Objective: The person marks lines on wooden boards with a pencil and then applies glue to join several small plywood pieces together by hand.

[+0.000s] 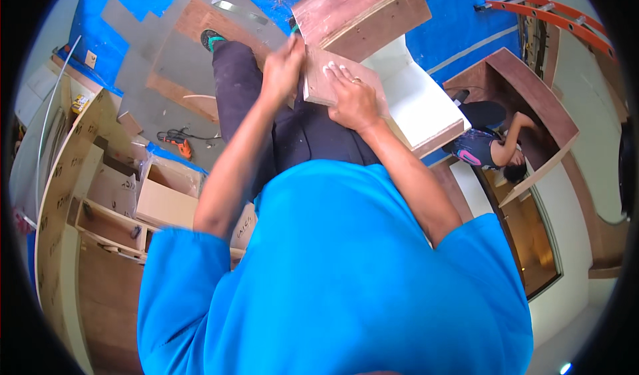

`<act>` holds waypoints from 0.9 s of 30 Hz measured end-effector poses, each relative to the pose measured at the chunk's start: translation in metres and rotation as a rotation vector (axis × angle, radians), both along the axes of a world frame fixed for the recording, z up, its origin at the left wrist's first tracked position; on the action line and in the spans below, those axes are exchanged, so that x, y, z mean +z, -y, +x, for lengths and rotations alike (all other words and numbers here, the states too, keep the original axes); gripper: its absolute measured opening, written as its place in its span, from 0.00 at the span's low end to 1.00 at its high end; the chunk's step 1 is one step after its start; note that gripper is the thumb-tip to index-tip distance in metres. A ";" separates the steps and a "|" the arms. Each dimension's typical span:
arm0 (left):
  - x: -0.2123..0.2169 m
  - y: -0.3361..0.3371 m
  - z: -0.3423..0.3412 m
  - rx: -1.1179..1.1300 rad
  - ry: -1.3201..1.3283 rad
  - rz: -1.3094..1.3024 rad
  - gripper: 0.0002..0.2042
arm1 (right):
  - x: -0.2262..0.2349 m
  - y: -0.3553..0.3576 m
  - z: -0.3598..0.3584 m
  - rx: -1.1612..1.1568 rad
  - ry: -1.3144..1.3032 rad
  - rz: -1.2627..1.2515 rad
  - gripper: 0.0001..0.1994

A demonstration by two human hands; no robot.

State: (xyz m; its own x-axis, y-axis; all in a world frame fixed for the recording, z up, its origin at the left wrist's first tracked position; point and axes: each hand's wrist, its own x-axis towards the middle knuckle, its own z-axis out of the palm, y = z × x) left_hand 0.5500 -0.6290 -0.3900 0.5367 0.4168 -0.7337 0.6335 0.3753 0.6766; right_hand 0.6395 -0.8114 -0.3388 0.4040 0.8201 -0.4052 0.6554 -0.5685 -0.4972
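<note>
Over my lap lies a small reddish-brown plywood board (318, 82), its pale edge toward my left side. My right hand (356, 102) grips the board, fingers stretched over its top face and fingertips pressed down. At the board's left edge is my left hand (283, 72), closed and slightly blurred by motion. Whatever its fingers hold, if anything, is hidden. Just beyond the board stands a larger plywood box piece (376, 25) with a curved top. To the right of the board is a white-faced panel (416, 105) with a plywood edge.
An orange corded power tool (183, 147) and a metal square (233, 5) lie on the floor at left. Wooden cabinet frames (110, 225) stand at the lower left. At right, a person (496, 150) works by an open plywood box (532, 89); an orange ladder (552, 15) is beyond.
</note>
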 end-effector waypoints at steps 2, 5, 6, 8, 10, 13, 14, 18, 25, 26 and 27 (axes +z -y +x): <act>-0.013 -0.011 0.009 -0.007 -0.012 -0.065 0.32 | -0.002 0.000 -0.006 0.006 0.016 0.006 0.37; 0.042 -0.001 -0.003 -0.091 0.057 -0.079 0.33 | -0.006 0.005 0.003 -0.028 0.029 -0.014 0.37; 0.047 0.016 -0.031 -0.077 0.152 0.063 0.33 | -0.004 0.005 0.003 -0.026 -0.001 -0.037 0.37; 0.108 0.023 -0.028 -0.031 -0.009 -0.094 0.32 | -0.002 0.005 0.003 -0.049 -0.002 -0.049 0.37; 0.100 0.026 -0.020 0.012 -0.026 -0.078 0.32 | -0.003 0.004 0.011 -0.054 0.013 -0.046 0.37; -0.005 0.001 0.006 -0.118 -0.058 0.067 0.30 | 0.004 0.008 0.010 0.004 -0.062 -0.074 0.36; -0.027 -0.002 -0.001 -0.117 -0.031 0.132 0.29 | 0.005 0.010 0.003 0.051 -0.042 -0.016 0.35; 0.025 -0.005 0.015 -0.141 -0.013 0.011 0.31 | 0.004 -0.007 0.016 -0.021 -0.033 -0.092 0.35; 0.073 0.017 -0.009 0.042 0.039 -0.087 0.30 | -0.006 0.003 0.020 -0.007 -0.027 -0.044 0.37; 0.043 0.007 0.002 -0.012 0.002 0.030 0.30 | -0.006 -0.001 0.022 0.015 -0.036 -0.034 0.37; 0.018 0.000 0.010 -0.060 -0.037 0.148 0.31 | -0.002 0.000 0.017 0.025 -0.037 -0.037 0.37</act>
State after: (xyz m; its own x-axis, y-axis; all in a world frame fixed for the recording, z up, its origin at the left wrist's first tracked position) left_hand 0.5598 -0.6292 -0.3718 0.5377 0.4899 -0.6862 0.6772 0.2339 0.6977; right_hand 0.6566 -0.8111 -0.3411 0.3679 0.8138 -0.4499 0.6515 -0.5707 -0.4997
